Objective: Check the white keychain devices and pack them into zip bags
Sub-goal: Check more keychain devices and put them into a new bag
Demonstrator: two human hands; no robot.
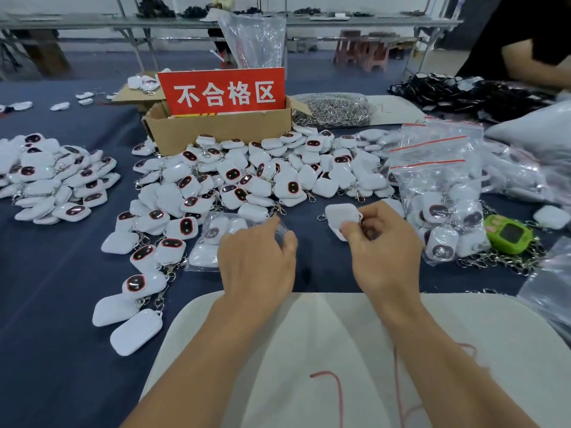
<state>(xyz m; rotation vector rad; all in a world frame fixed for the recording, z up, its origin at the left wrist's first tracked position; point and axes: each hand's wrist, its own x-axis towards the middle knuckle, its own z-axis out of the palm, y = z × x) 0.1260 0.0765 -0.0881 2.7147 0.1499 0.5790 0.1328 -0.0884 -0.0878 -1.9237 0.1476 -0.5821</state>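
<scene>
Packing looks far from done: the right hand (383,242) pinches one white keychain device (341,216) at one o'clock, the left hand (256,261) grips a part-filled zip bag (213,239) at eleven, filled bags (441,208) lie at three, and a big loose heap (262,174) waits at twelve.

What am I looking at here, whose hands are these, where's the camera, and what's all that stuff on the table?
There is no machine: a person works with bare hands, and the single picture comes from a camera worn on their head, looking forward and down. The right hand pinches one white keychain device. The left hand holds the edge of a clear zip bag with devices already inside. On the blue table lie heaps of loose devices, filled bags, a green gadget, a heap of metal rings and a cardboard box with a red sign.
</scene>
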